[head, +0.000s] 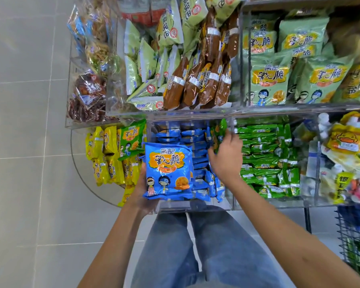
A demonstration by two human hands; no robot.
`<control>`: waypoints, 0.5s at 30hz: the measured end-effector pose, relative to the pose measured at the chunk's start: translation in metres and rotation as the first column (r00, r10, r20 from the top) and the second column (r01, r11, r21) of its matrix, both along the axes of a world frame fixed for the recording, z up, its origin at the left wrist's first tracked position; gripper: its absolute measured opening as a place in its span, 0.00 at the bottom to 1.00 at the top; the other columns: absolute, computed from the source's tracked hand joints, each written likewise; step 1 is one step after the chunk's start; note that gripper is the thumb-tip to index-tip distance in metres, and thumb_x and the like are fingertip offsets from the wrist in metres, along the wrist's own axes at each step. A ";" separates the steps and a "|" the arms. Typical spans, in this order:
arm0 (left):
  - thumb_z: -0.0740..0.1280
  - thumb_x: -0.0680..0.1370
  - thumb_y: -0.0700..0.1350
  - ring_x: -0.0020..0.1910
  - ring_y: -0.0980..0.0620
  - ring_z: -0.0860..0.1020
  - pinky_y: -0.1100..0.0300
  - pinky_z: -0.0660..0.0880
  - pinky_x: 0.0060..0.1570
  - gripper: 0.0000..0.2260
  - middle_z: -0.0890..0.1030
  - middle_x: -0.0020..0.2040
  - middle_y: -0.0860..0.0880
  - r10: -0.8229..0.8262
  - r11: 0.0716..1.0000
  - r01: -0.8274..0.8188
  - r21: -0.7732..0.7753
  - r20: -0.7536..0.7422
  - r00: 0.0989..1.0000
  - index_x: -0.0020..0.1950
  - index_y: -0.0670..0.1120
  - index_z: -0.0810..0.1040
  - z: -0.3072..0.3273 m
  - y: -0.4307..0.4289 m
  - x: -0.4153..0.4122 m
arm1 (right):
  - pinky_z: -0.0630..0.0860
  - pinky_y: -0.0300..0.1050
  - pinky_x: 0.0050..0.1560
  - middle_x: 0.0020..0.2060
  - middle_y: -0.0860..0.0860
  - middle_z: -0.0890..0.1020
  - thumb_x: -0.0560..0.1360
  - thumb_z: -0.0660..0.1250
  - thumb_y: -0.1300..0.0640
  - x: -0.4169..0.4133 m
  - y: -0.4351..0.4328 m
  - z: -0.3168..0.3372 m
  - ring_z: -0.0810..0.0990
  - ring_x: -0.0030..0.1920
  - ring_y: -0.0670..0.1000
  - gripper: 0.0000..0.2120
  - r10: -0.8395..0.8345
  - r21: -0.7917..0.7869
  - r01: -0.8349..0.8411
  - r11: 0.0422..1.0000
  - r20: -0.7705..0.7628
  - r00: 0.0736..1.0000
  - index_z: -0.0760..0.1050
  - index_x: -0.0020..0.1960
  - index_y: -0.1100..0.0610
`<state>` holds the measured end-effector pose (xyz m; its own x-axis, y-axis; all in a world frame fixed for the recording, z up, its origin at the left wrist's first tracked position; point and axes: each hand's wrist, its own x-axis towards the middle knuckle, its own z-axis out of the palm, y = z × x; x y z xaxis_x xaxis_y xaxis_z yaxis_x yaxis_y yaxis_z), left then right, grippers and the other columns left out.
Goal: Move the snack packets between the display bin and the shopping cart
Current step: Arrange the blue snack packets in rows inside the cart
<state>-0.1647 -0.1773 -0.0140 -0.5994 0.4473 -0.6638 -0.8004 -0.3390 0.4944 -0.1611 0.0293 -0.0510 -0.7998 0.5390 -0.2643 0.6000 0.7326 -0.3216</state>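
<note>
My left hand (140,190) holds a blue snack packet (168,170) flat and face up over the front left of a clear display bin (195,205) full of blue packets (197,142). My right hand (227,157) reaches into the same bin and grips a green snack packet (218,133) that stands on edge among the blue ones, near the bin's right wall. The shopping cart (355,242), a dark wire basket with green packets inside, shows at the right edge below the bins.
To the right is a bin of green packets (266,161), then mixed yellow and white snacks (345,159). Yellow packets (108,154) fill the left bin. An upper shelf holds pale green and brown packets (195,80). Grey tiled floor (25,142) lies left.
</note>
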 end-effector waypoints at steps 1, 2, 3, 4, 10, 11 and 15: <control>0.79 0.48 0.65 0.46 0.49 0.84 0.54 0.81 0.40 0.30 0.85 0.48 0.49 0.007 1.000 -0.007 0.000 0.005 1.000 0.46 0.52 0.86 0.000 -0.003 0.000 | 0.67 0.53 0.61 0.66 0.62 0.67 0.74 0.65 0.50 -0.002 0.002 -0.008 0.65 0.64 0.60 0.37 0.088 0.105 -0.097 0.990 0.084 0.993 0.54 0.73 0.66; 0.80 0.48 0.65 0.47 0.48 0.84 0.53 0.82 0.41 0.31 0.85 0.49 0.49 0.009 1.000 -0.009 0.000 0.018 1.000 0.46 0.52 0.86 -0.002 -0.006 0.001 | 0.65 0.53 0.60 0.66 0.61 0.67 0.74 0.65 0.48 -0.005 0.003 -0.016 0.65 0.64 0.60 0.39 0.139 0.185 -0.166 0.969 0.149 0.979 0.51 0.74 0.67; 0.80 0.47 0.65 0.47 0.48 0.84 0.52 0.82 0.42 0.33 0.85 0.50 0.48 0.017 1.000 -0.017 -0.010 0.039 0.999 0.47 0.52 0.86 -0.004 -0.009 0.001 | 0.64 0.53 0.59 0.64 0.61 0.68 0.74 0.65 0.48 -0.008 0.005 -0.023 0.65 0.63 0.60 0.39 0.150 0.235 -0.191 0.953 0.179 0.972 0.51 0.74 0.66; 0.80 0.46 0.65 0.48 0.48 0.84 0.52 0.82 0.42 0.34 0.85 0.50 0.48 0.026 1.000 -0.025 -0.016 0.051 0.998 0.47 0.52 0.86 -0.006 -0.012 0.003 | 0.63 0.53 0.57 0.63 0.61 0.69 0.74 0.64 0.49 -0.012 0.007 -0.028 0.65 0.62 0.59 0.36 0.140 0.261 -0.186 0.947 0.186 0.973 0.54 0.73 0.66; 0.80 0.46 0.64 0.47 0.48 0.84 0.52 0.82 0.40 0.33 0.85 0.49 0.48 0.050 0.999 -0.050 -0.001 0.031 0.998 0.47 0.51 0.86 0.001 -0.025 0.012 | 0.60 0.54 0.57 0.57 0.60 0.74 0.71 0.68 0.51 -0.020 0.011 -0.028 0.66 0.61 0.60 0.22 0.078 0.218 -0.094 0.971 0.082 0.994 0.71 0.60 0.61; 0.80 0.46 0.64 0.46 0.48 0.84 0.52 0.82 0.39 0.32 0.85 0.49 0.48 0.044 0.999 -0.044 -0.002 0.022 0.999 0.46 0.51 0.86 0.003 -0.028 0.013 | 0.61 0.53 0.56 0.56 0.60 0.75 0.71 0.69 0.52 -0.016 0.012 -0.023 0.67 0.59 0.60 0.21 0.072 0.180 -0.072 0.981 0.011 0.997 0.73 0.60 0.61; 0.79 0.49 0.66 0.47 0.48 0.84 0.50 0.81 0.46 0.31 0.85 0.49 0.49 -0.075 0.997 0.075 -0.008 -0.051 0.996 0.47 0.53 0.86 0.016 -0.040 0.012 | 0.66 0.41 0.45 0.47 0.56 0.79 0.69 0.73 0.57 0.018 0.005 0.016 0.74 0.47 0.54 0.15 -0.140 -0.241 0.058 0.969 -0.337 0.931 0.78 0.54 0.61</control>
